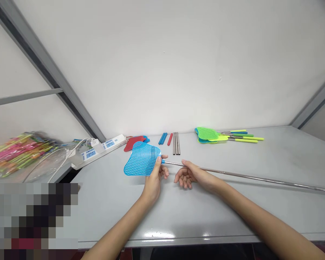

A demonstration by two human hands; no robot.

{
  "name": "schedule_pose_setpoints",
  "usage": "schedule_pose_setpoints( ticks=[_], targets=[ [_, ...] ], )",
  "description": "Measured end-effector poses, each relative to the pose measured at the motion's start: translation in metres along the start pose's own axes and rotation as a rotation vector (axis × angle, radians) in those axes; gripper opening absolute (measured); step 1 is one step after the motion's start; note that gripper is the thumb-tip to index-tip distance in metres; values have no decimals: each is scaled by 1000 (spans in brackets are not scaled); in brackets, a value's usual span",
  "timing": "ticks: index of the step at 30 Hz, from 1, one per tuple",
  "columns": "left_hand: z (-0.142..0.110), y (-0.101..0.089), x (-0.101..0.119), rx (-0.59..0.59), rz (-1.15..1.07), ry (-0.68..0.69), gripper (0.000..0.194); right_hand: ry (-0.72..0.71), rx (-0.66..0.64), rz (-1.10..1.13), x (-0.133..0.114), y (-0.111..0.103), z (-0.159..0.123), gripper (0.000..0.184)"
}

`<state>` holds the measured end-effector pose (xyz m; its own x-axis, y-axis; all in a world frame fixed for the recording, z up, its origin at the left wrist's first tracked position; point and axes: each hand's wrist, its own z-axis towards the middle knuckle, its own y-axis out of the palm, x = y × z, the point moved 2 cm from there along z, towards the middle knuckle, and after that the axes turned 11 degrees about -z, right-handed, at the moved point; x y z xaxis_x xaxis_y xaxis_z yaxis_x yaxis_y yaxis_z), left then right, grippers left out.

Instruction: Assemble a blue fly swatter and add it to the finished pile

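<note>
Blue mesh swatter head (142, 159) sits on a long steel rod (246, 176), held just above the bench (178, 224); rod runs right, far end cut off at frame edge. Left hand (154, 184) pinches the head near its neck, thumb and fingers closed on it. Right hand (191, 175) half open, fingers loosely curled, rod passing behind it; contact unclear.

Done: this head is on its rod; green swatters (207, 133) at the back look complete, with lime grips (249, 139). Unassembled: red and blue heads (135, 143), blue and red grips (162, 138), bare steel rods (176, 143). Power strip (97, 151) back-left. Colourful pile (18, 155) far left is blurred, unreadable. Lower-left corner pixelated.
</note>
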<state>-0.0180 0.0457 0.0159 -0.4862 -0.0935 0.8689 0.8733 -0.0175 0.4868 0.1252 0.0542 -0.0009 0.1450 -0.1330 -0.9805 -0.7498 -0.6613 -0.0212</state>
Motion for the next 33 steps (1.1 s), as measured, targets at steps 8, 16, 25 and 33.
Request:
schedule_pose_setpoints(
  ticks=[8, 16, 25, 33],
  targets=[
    [2, -3, -2, 12, 29, -16, 29, 4, 4, 5, 5, -1, 4, 67],
    [2, -4, -2, 19, 51, -2, 31, 9, 18, 7, 4, 0, 3, 66],
    [2, -3, -1, 46, 106, 43, 29, 10, 27, 8, 5, 1, 3, 66],
    [2, -2, 0, 64, 166, 37, 31, 11, 31, 10, 4, 1, 3, 66]
  ],
)
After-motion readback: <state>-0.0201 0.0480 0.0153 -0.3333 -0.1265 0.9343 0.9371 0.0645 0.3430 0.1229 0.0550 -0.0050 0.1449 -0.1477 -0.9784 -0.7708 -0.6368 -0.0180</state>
